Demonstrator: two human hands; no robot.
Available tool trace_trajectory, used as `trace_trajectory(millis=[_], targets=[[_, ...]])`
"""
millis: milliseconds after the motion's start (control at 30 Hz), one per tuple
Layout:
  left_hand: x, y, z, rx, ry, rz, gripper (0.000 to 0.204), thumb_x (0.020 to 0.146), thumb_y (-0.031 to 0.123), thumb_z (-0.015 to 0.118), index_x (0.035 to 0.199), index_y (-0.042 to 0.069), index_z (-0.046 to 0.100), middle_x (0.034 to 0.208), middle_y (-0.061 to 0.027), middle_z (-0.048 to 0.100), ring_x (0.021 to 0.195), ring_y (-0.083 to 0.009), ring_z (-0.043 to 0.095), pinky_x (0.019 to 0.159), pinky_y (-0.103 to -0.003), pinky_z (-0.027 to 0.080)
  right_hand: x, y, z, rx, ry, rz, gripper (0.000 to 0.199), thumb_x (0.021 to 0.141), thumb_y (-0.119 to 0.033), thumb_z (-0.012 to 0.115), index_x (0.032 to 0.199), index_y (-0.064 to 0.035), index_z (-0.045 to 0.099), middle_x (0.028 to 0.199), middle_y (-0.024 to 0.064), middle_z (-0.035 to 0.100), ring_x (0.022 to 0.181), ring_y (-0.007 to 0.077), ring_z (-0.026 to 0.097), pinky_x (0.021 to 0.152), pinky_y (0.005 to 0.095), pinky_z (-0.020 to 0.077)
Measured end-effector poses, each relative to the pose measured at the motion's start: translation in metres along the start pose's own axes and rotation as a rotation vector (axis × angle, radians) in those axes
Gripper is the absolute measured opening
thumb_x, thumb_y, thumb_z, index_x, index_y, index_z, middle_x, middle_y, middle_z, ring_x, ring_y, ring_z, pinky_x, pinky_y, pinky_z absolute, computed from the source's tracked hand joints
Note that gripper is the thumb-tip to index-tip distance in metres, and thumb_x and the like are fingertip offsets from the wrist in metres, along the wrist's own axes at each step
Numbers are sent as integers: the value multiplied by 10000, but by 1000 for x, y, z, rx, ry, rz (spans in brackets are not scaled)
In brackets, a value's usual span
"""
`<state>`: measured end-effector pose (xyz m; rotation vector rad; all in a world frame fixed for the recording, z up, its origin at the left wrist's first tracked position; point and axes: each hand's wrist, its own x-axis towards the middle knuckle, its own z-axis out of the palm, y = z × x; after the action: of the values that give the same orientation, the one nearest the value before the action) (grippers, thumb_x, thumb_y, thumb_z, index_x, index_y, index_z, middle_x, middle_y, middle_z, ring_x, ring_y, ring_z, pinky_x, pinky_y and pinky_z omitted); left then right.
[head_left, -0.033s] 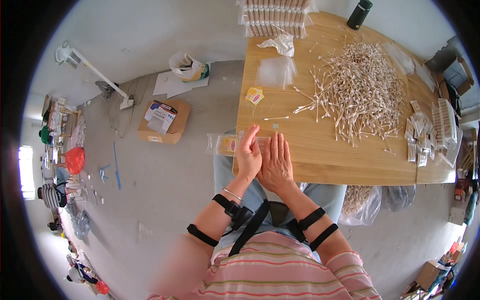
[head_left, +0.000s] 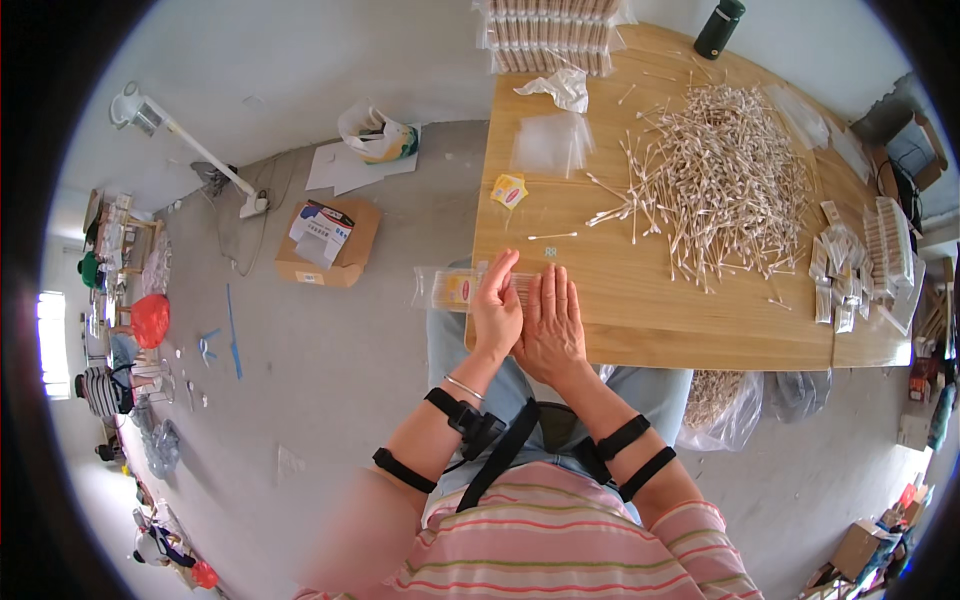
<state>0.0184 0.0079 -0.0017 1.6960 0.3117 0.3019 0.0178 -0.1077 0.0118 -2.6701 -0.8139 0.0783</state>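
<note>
A clear plastic bag of cotton swabs (head_left: 455, 289) with a yellow label lies at the near left edge of the wooden table (head_left: 640, 320), its loose end sticking out past the edge. My left hand (head_left: 497, 312) rests on the bag on its side, fingers stretched out and held together. Flat over the bag's right part lies my right hand (head_left: 553, 325), palm down with straight fingers. The two hands touch near the wrists, and swabs show between them. What lies under the palms is hidden. Just beyond is a single cotton swab (head_left: 553, 236).
A big heap of loose swabs (head_left: 735, 180) covers the table's right middle. Yellow labels (head_left: 509, 191), clear empty bags (head_left: 553, 145) and crumpled plastic (head_left: 560, 90) lie at the left. Stacked filled packs (head_left: 550, 35) and a dark bottle (head_left: 719, 30) stand at the back; small boxes (head_left: 840, 270) sit right.
</note>
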Motion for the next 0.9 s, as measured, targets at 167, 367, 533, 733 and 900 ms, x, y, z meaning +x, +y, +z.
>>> trace_trajectory(millis=[167, 367, 533, 733, 900], targets=[[1, -1, -4, 25, -39, 16, 459, 895, -134, 414, 1337, -29, 476, 1462, -174, 395, 1385, -246, 340, 1134, -326, 292, 1, -7, 1, 4, -3, 39, 718, 914, -365, 386, 1418, 128, 245, 1512, 318, 164, 1436, 435, 107, 1173, 494, 78], [2, -4, -14, -381, -135, -53, 514, 1020, 240, 383, 1457, -13, 284, 1542, -157, 242, 1447, -241, 169, 1183, -374, 124, 1, -8, 3, 36, 26, 42, 741, 902, -376, 408, 1413, 135, 247, 1511, 325, 155, 1434, 444, 99, 1172, 500, 74], [0, -2, -12, -512, -155, -65, 654, 1032, 461, 266, 1479, -14, 219, 1554, -130, 202, 1447, -216, 142, 1187, -360, 95, 1, -7, 3, 27, 34, 31, 767, 882, -398, 435, 1403, 138, 267, 1503, 329, 174, 1430, 447, 117, 1172, 500, 89], [-5, 7, -20, -374, -212, -58, 714, 1015, 516, 241, 1488, -15, 179, 1566, -149, 156, 1465, -235, 66, 1187, -384, 30, 0, -11, 5, 57, 43, -12, 753, 892, -381, 446, 1392, 150, 261, 1481, 352, 195, 1409, 480, 146, 1162, 522, 114], [-5, 6, -22, -289, -188, -6, 727, 1010, 532, 240, 1485, -15, 186, 1560, -144, 172, 1459, -222, 82, 1187, -381, 43, 4, -13, 6, -25, 49, -24, 752, 884, -391, 437, 1391, 145, 284, 1488, 338, 205, 1419, 456, 147, 1171, 504, 101]])
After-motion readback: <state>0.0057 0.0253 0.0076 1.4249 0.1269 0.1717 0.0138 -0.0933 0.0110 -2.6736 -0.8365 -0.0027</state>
